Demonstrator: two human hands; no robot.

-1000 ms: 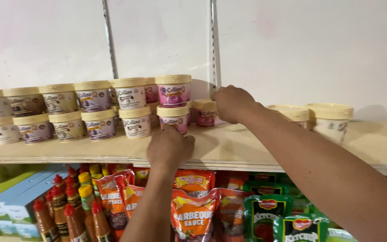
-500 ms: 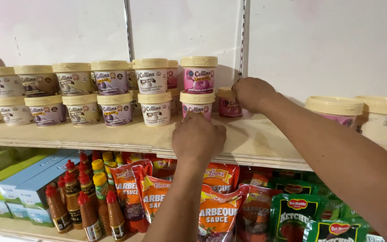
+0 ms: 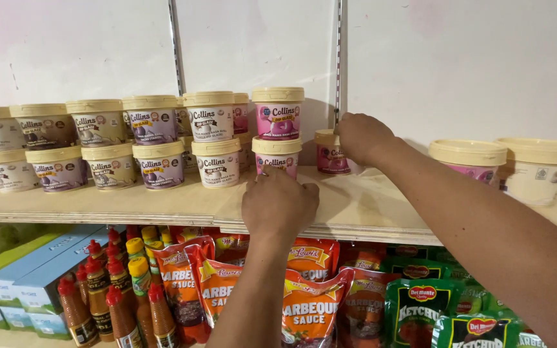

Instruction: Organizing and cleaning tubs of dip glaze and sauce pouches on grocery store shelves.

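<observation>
Head view: left hand (image 3: 280, 205) curls its fingers at the lower pink tub (image 3: 276, 156), directly at its twelve o'clock. Right hand (image 3: 361, 136) cups a small pink tub (image 3: 330, 153) at its nine o'clock on the shelf (image 3: 162, 205).

sauce pouches (image 3: 307, 303), sauce bottles (image 3: 114, 283) below

The tubs (image 3: 278, 115) have cream lids and labels in pink, purple, brown or white. The shelf (image 3: 162, 205) is pale wood, and the wall (image 3: 459, 64) behind it is white with grey metal rails (image 3: 338, 58). Below, the sauce bottles (image 3: 75, 312) have red or yellow caps, the pouches (image 3: 307, 309) are orange and green, and the boxes (image 3: 40, 274) are light blue and green.
</observation>
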